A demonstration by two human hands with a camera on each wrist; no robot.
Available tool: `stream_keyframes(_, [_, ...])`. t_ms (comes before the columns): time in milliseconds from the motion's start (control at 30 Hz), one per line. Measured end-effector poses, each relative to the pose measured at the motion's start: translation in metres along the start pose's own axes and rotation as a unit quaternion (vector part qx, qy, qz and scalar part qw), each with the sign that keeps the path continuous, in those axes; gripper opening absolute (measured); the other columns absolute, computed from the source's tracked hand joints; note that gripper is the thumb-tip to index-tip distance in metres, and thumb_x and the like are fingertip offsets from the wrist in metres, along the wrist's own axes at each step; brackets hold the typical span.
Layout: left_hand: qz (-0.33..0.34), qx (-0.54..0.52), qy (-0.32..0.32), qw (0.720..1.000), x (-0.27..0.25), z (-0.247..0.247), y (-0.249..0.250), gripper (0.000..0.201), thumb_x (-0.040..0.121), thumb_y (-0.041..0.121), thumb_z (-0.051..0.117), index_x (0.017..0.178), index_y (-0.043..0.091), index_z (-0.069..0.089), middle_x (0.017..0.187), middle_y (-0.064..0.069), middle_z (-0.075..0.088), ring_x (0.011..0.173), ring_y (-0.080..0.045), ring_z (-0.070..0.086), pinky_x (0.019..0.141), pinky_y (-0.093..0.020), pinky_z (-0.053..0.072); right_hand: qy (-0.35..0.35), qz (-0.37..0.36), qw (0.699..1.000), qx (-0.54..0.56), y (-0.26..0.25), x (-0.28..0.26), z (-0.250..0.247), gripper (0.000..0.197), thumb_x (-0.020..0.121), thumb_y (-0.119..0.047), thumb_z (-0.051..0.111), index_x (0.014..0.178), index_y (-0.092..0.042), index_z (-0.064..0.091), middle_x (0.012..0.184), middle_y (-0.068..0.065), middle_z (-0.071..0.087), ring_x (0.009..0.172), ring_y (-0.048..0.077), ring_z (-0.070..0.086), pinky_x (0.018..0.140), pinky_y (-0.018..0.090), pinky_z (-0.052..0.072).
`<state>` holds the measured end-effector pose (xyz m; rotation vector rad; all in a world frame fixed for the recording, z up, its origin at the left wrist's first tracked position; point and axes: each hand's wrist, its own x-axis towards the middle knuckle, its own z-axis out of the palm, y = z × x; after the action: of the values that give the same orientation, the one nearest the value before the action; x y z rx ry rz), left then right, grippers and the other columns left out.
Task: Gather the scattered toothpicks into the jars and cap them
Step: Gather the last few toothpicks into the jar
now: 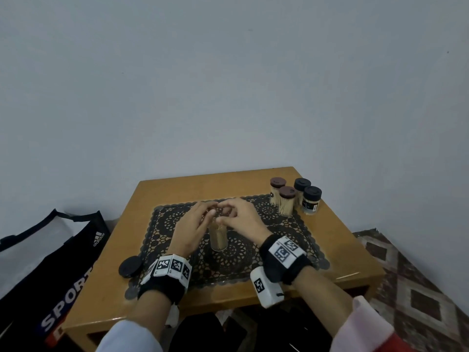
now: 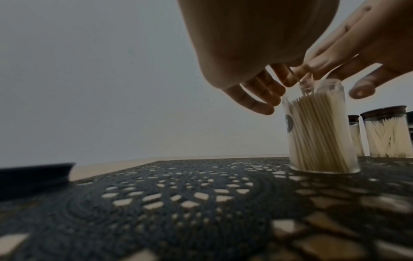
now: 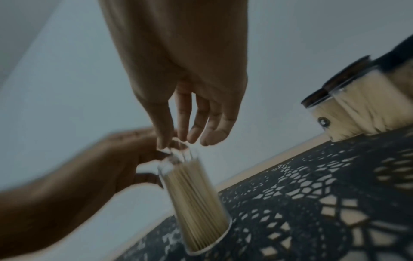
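An open clear jar (image 1: 218, 238) packed with toothpicks stands on the black lace mat (image 1: 279, 252). Both hands meet just above its mouth. My left hand (image 1: 195, 224) has curled fingers (image 2: 259, 98) against the jar's (image 2: 319, 134) rim. My right hand (image 1: 241, 215) points its fingertips (image 3: 165, 141) down into the mouth of the jar (image 3: 196, 203). A thin toothpick (image 2: 295, 76) stands between the fingertips of the two hands. The jar's black lid (image 1: 130, 266) lies on the table to the left, also seen as the lid (image 2: 35, 176) in the left wrist view.
Several capped jars (image 1: 295, 196) full of toothpicks stand at the table's back right corner. The wooden table (image 1: 101, 295) sits against a grey wall. A dark sports bag (image 1: 50, 275) lies on the floor at left, and a patterned rug (image 1: 418, 288) at right.
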<state>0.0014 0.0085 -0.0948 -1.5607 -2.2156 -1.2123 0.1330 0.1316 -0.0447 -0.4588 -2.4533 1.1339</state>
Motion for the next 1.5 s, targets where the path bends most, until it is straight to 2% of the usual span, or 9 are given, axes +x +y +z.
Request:
stream_keyframes(267, [-0.014,0.003,-0.076,0.997,-0.001,0.004,-0.004,0.056,0.097,0.057,0.025,0.14,0.031,0.05,0.13,0.011,0.051,0.12,-0.004,0.047,0.097,-0.028,0.043,-0.1,0.061,0.992,-0.049,0.063,-0.056,-0.102,0.019,0.085,-0.013,0.07,0.1,-0.024,0.068,0.096,-0.011,0.067,0.07,-0.016,0.057,0.061,0.008,0.044])
stream_keyframes(367, [-0.024,-0.011,-0.078,0.997,-0.001,0.004,-0.005,0.056,0.095,0.059,0.022,0.136,0.035,0.051,0.127,0.013,0.049,0.12,-0.004,0.045,0.097,-0.027,0.041,-0.131,0.105,0.981,-0.095,0.087,-0.079,-0.139,0.013,0.08,-0.011,0.075,0.088,-0.021,0.072,0.088,-0.007,0.071,0.075,-0.007,0.063,0.073,0.02,0.054])
stream_keyframes(567, [-0.038,-0.004,-0.112,0.993,-0.002,0.005,-0.003,0.043,0.095,0.054,0.026,0.125,0.04,0.053,0.12,0.015,0.048,0.116,-0.004,0.043,0.092,-0.023,0.038,-0.176,0.175,0.961,-0.124,0.107,-0.112,-0.174,0.013,0.072,-0.004,0.081,0.081,-0.012,0.075,0.077,-0.004,0.075,0.08,0.011,0.071,0.069,0.019,0.055])
stream_keyframes(700, [-0.027,-0.001,-0.106,0.994,-0.003,0.003,-0.004,0.059,0.092,0.061,0.023,0.132,0.032,0.054,0.123,0.011,0.053,0.117,-0.008,0.048,0.098,-0.031,0.043,-0.219,0.195,0.93,-0.223,0.103,-0.12,-0.175,0.017,0.074,-0.009,0.081,0.089,-0.016,0.076,0.087,-0.007,0.072,0.074,-0.002,0.061,0.06,0.004,0.042])
stream_keyframes(900, [-0.034,-0.028,-0.105,0.994,-0.003,0.002,-0.006,0.048,0.093,0.063,0.032,0.129,0.037,0.051,0.122,0.009,0.06,0.112,-0.007,0.056,0.095,-0.035,0.048,-0.225,0.167,0.924,-0.26,0.099,-0.127,-0.173,0.003,0.078,-0.016,0.077,0.08,-0.018,0.078,0.074,-0.016,0.066,0.065,-0.017,0.055,0.058,0.002,0.039])
stream_keyframes(1100, [-0.051,-0.047,-0.07,0.995,-0.002,0.001,0.005,0.012,0.097,0.035,0.052,0.103,0.026,0.053,0.098,0.012,0.064,0.087,-0.002,0.061,0.075,-0.031,0.054,-0.276,0.165,0.917,-0.236,0.101,-0.119,-0.167,0.017,0.08,-0.005,0.069,0.071,-0.019,0.072,0.072,-0.009,0.07,0.066,-0.008,0.061,0.065,0.011,0.047])
stream_keyframes(1233, [-0.053,-0.048,-0.056,0.996,-0.002,0.0,0.009,0.009,0.097,0.033,0.054,0.095,0.024,0.052,0.092,0.01,0.064,0.08,-0.002,0.061,0.068,-0.026,0.052,-0.33,0.139,0.901,-0.243,0.098,-0.098,-0.15,0.029,0.07,-0.001,0.071,0.058,-0.027,0.068,0.067,-0.013,0.068,0.066,-0.005,0.062,0.067,0.02,0.05])
stream_keyframes(1333, [-0.041,-0.039,-0.052,0.997,-0.001,0.001,0.006,0.012,0.096,0.031,0.055,0.09,0.021,0.057,0.091,0.007,0.063,0.083,-0.007,0.059,0.071,-0.029,0.05,-0.354,0.127,0.893,-0.245,0.087,-0.085,-0.134,0.017,0.073,-0.002,0.074,0.07,-0.019,0.072,0.069,-0.012,0.068,0.065,0.0,0.061,0.069,0.027,0.055])
stream_keyframes(1500, [-0.059,-0.071,-0.042,0.995,-0.001,0.001,0.009,0.009,0.096,0.029,0.058,0.097,0.022,0.062,0.099,0.007,0.062,0.089,-0.005,0.058,0.075,-0.024,0.048,-0.25,0.054,0.964,-0.072,0.053,-0.062,-0.104,0.016,0.082,-0.001,0.07,0.097,-0.006,0.068,0.078,0.007,0.071,0.063,0.008,0.064,0.056,0.017,0.051])
